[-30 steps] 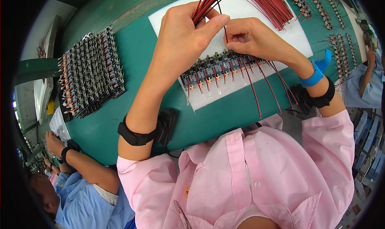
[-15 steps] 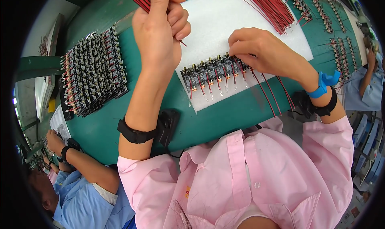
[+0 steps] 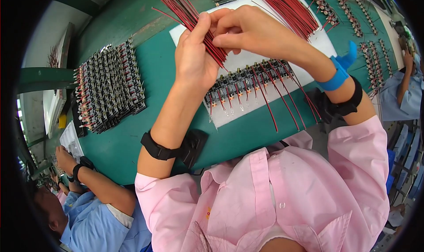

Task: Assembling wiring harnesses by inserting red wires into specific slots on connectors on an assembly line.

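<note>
My left hand (image 3: pixel 194 55) is closed around a bundle of red-and-black wires (image 3: pixel 184 14), held tilted above the white foam sheet (image 3: pixel 319 49). My right hand (image 3: pixel 263 33) meets the bundle near its lower ends, thumb and fingers bent together against the wires. What lies between those fingertips is hidden. Below both hands a row of small black circuit modules (image 3: pixel 240 80) rests on the foam's front part. Short leads with clear tips hang along its left side. Several long red-and-black wires (image 3: pixel 282 99) trail from its right part over the foam edge toward me.
A second pile of wires (image 3: pixel 291 11) lies at the foam's back. Stacked module rows (image 3: pixel 110 86) stand on the green table (image 3: pixel 154 66) at left. Strips of small round parts (image 3: pixel 349 13) lie at far right. A co-worker in blue (image 3: pixel 95 212) sits at my left.
My right hand has left the module row and moved up and left to the bundle. My left hand has come slightly down and right with the wires. More long wires now trail from the row.
</note>
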Available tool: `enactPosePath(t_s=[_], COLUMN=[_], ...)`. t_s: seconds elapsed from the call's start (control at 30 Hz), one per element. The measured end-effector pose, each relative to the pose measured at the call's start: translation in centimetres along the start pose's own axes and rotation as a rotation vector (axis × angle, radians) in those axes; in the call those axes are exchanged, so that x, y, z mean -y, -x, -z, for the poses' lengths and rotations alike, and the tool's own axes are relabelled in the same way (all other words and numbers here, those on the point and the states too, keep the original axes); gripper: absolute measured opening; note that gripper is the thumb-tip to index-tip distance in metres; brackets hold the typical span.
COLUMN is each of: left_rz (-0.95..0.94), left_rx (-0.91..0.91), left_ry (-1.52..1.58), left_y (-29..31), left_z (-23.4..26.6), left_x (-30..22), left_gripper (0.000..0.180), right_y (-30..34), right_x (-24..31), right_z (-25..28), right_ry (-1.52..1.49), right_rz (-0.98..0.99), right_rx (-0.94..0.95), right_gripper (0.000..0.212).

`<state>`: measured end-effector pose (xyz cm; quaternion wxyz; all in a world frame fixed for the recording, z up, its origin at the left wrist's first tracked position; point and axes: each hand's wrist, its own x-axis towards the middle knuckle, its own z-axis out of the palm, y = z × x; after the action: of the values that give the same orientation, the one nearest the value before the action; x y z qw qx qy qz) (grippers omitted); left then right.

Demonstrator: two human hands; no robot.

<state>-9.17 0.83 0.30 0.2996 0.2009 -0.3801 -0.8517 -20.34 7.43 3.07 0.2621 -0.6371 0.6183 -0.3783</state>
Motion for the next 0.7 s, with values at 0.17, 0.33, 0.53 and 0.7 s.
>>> enactPosePath(t_s=[0.17, 0.33, 0.53, 0.7], left_rz=[-0.050, -0.073, -0.151, -0.055], left_rx=[0.092, 0.117, -0.106, 0.047], left_ry=[0.006, -0.026, -0.080, -0.251], left_y=[0.3, 0.2, 0.1, -0.3], left_z=[-0.1, 0.3, -0.1, 1.7], left_x=[-0.1, -0.1, 0.3, -1.6], left_gripper=[0.041, 0.042, 0.041, 0.036], right_y=[-0.7, -0.5, 0.1, 0.5], right_x=[-0.6, -0.6, -0.2, 0.2], right_z=[-0.4, -0.2, 0.7, 1.0], right_ry=[-0.131, -0.150, -0.354, -0.395], right_rz=[-0.061, -0.097, -0.151, -0.219], right_rx=[0.053, 0.050, 0.059, 0.050], right_gripper=[0.013, 0.016, 0.015, 0.015])
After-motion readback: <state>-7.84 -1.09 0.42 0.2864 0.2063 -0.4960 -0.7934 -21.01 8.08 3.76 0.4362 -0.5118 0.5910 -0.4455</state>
